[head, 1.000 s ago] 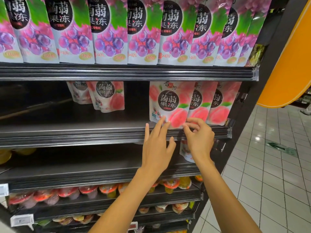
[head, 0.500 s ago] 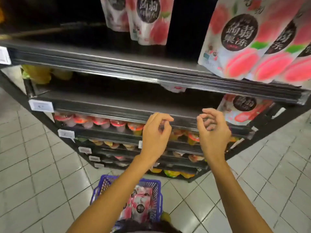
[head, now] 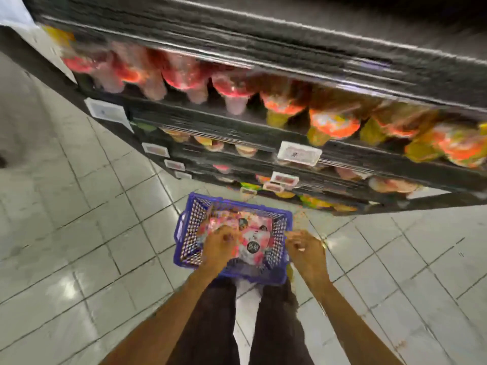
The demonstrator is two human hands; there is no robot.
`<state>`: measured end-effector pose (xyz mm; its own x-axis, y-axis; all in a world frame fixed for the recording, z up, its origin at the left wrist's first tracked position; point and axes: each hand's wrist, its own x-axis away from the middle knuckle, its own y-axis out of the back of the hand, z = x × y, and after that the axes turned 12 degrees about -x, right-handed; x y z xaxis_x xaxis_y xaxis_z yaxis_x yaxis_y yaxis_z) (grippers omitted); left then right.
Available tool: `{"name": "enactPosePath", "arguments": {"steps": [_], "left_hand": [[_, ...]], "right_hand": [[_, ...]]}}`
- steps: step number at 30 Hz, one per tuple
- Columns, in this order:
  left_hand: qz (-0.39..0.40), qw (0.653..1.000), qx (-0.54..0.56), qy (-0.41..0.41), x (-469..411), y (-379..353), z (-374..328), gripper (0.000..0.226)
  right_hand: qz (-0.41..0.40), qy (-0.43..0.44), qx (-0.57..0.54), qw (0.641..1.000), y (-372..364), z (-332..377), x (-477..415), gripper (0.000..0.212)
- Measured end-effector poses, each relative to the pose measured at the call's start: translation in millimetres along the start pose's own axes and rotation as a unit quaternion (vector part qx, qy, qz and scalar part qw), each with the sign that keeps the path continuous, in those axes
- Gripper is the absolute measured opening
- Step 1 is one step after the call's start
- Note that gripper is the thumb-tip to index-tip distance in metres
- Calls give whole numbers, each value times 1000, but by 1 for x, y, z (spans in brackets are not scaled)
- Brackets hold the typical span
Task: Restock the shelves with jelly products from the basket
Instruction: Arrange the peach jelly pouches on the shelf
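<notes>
Hovering above the blue basket point(head: 238, 201), the left hand point(head: 220, 245) is curling its fingers down over the pink-and-white jelly pouches point(head: 254, 241) lying inside. Blur is hiding whether it is gripping one or only touching. The right hand point(head: 305, 250) is hanging just beside it over the basket's right rim, fingers clenched inward with nothing showing in them. The basket is sitting on the pale tiled floor point(head: 79, 233), right in front of the person's dark trousers point(head: 210, 325) and close to the foot of the black shelves point(head: 237, 122). Rows of red and orange jelly cups point(head: 333, 125) are filling the lower shelves, streaked by motion, and white price tags point(head: 299, 153) are sticking out from the shelf edges.
</notes>
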<state>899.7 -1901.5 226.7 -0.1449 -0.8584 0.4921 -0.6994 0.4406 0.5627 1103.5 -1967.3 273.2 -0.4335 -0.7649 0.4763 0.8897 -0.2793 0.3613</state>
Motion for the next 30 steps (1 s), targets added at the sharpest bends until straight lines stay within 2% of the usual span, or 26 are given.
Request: {"name": "enactPosePath", "arguments": {"steps": [3,5,8,13,16,19,21,23,25,26,28,29,30], "left_hand": [[52,995,-22,77,-23,-20,65,17],[43,994,-25,95,-39,-38,106,12],[53,985,-15,165,-59,-69,156,17],[36,969,-23,245,-91,-126,232,20],[14,962,-17,273,-117,-161,271,15],[5,961,-5,277,-143,-194,308,28],[4,962,-6,274,-161,-214,325,34],[-3,962,-56,266,-179,-229,336,28],[-4,955,-108,276,-193,-242,343,46],[0,948,-134,290,-198,-247,346,63],[-9,926,-139,352,-201,-252,349,93],[-10,921,-122,370,-201,-252,352,95],[-6,923,-102,372,-201,-251,352,87]], "right_hand": [[75,-88,36,993,-33,-73,-22,27],[97,-107,70,987,-54,-121,-41,16],[130,-128,117,976,-85,-181,-67,19],[47,-172,79,981,-125,-271,-115,16],[44,-228,108,967,-147,-332,-151,17],[57,-247,144,956,-173,-389,-183,15],[54,-265,158,950,-189,-419,-196,23],[60,-295,120,946,-203,-443,-205,42],[56,-322,20,945,-215,-460,-210,54],[49,-334,-34,941,-220,-465,-211,59],[20,-348,-95,933,-227,-471,-211,63],[3,-350,-104,931,-228,-472,-210,62],[-8,-350,-100,931,-229,-472,-209,60]]}}
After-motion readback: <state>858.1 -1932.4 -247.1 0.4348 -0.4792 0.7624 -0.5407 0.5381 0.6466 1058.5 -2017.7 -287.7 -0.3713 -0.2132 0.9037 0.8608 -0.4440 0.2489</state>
